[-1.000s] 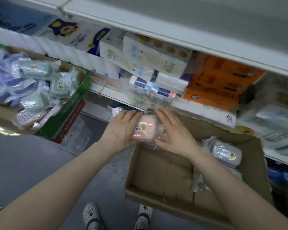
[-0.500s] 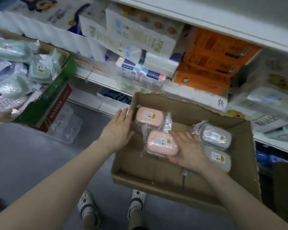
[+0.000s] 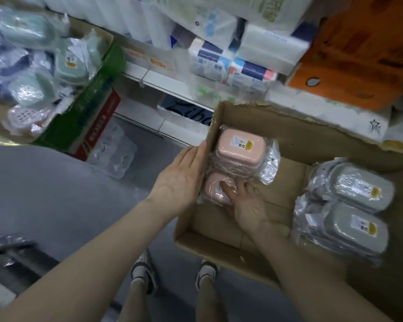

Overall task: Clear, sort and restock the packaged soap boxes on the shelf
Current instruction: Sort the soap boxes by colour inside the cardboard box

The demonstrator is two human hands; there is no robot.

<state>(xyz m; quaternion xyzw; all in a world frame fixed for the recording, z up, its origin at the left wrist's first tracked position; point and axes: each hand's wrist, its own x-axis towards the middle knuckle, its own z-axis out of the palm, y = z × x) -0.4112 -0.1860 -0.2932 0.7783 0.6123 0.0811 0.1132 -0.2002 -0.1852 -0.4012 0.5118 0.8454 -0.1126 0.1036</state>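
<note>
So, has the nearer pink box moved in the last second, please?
Yes: the nearer pink box slid left, against the left wall of the carton.

Bright orange plastic-wrapped packs [image 3: 358,61] sit stacked at the upper right. Just to their left are white soft paper packs [image 3: 272,47] lying on smaller white packs banded in dark blue and pink [image 3: 233,66]. Lower left, a clear moulded plastic tray [image 3: 113,154] lies on the smooth grey floor [image 3: 56,194], just beside a red and white printed carton [image 3: 98,129].
</note>
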